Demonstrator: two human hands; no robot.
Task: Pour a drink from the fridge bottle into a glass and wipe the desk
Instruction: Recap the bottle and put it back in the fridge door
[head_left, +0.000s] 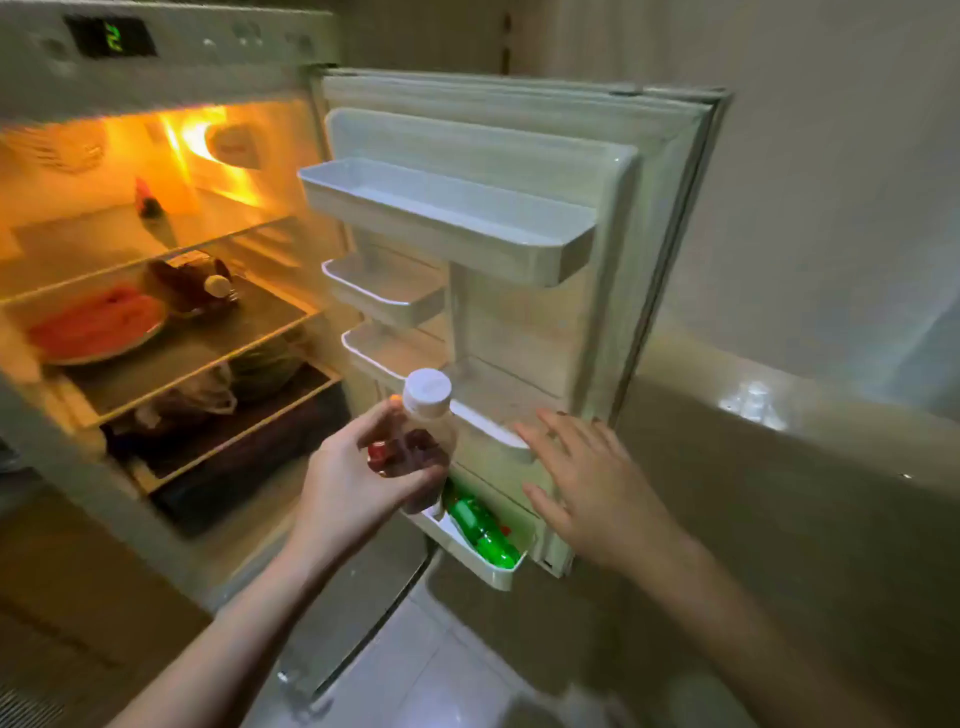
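Note:
My left hand (363, 478) grips a clear bottle (423, 441) with a white cap and a dark drink in its lower part, held upright in front of the open fridge door (519, 322). My right hand (587, 478) is spread flat with straight fingers against the inside of the door, just right of the bottle, at a lower door shelf. No glass or desk is in view.
A green bottle (483, 530) lies in the bottom door bin (498, 574). The lit fridge interior (156, 260) on the left holds a plate of red food (96, 327), a dark bag and other items on glass shelves. The upper door shelves hold nothing. A wall stands at right.

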